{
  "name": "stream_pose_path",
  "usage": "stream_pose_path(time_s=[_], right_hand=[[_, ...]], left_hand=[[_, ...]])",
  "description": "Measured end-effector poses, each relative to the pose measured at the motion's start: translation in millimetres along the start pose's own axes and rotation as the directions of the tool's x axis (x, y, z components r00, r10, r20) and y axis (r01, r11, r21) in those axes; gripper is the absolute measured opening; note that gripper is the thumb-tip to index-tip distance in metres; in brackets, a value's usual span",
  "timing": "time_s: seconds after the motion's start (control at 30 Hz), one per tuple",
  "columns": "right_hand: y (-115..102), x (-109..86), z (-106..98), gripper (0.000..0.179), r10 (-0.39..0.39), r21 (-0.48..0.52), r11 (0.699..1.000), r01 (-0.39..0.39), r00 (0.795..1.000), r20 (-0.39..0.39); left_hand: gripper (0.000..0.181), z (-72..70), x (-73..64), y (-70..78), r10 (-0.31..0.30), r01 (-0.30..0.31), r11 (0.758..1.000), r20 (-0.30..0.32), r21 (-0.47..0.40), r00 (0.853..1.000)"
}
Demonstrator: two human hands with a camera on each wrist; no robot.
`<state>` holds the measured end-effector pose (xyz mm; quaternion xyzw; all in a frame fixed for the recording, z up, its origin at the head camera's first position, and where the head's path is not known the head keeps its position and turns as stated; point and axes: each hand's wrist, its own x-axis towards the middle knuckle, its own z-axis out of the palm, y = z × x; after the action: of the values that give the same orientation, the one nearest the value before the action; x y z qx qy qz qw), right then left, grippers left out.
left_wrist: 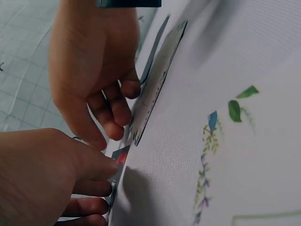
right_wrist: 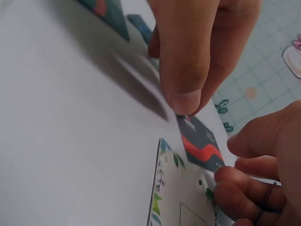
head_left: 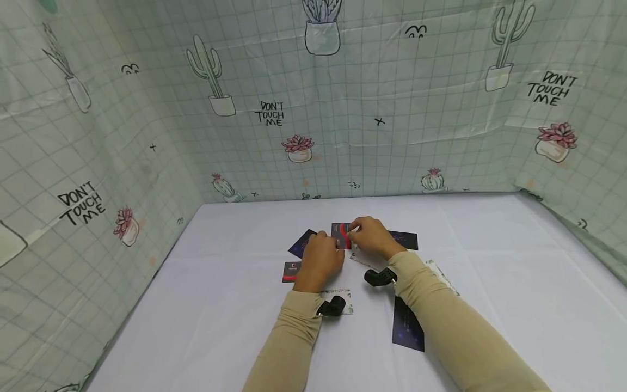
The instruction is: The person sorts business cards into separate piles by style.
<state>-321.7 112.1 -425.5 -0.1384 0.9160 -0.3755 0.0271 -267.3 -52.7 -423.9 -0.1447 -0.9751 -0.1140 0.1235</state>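
Note:
A black card with a red wavy stripe [head_left: 341, 235] lies on the white table, between the two hands. In the head view my left hand [head_left: 320, 260] is at its left side; the right wrist view shows the left thumb and forefinger pinching the edge of the black card [right_wrist: 200, 141]. My right hand [head_left: 374, 238] hovers at the opposite side, fingers loosely bent, a gap between thumb and forefinger [right_wrist: 235, 175]. Whether it touches the card I cannot tell. Just below the right hand lies a white card with a leafy border [right_wrist: 181, 188].
Around the hands lie a dark blue card [head_left: 300, 243], a black-and-red card [head_left: 291, 271], a leafy white card [head_left: 346, 296], another dark card [head_left: 405, 239], a leafy card [head_left: 443, 276] under the right sleeve, and a dark blue card [head_left: 408, 326]. A patterned cloth wall [head_left: 343, 98] encloses the table.

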Motion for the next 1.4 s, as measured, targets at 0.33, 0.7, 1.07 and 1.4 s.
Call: stream_pose_path(time_s=[0.33,0.7,1.07,1.4], right_hand=[[5.6,10.1,-1.1,0.044,0.021,-0.065,0.998,-0.023,1.000,-0.020],[6.7,14.9,-0.2,0.047,0.024,-0.146,0.989,-0.018,0.999,0.043],[4.7,11.4,-0.7,0.036,0.019,-0.112,0.994,-0.017,1.000,0.019],[2.5,9.9,1.6,0.032,0.055,-0.092,0.994,-0.055,0.998,0.005]], left_hand=[[0.019,-1.8,-1.9,-1.0,0.023,-0.023,1.000,0.006,0.006,1.000],[0.015,-1.0,0.7,-9.9,0.029,-0.028,0.997,0.011,-0.071,1.000],[0.006,4.0,3.0,-13.8,0.007,-0.010,0.995,-0.033,-0.101,0.999],[0.009,5.3,2.1,-14.5,-0.024,0.018,0.990,-0.044,-0.139,0.999]])
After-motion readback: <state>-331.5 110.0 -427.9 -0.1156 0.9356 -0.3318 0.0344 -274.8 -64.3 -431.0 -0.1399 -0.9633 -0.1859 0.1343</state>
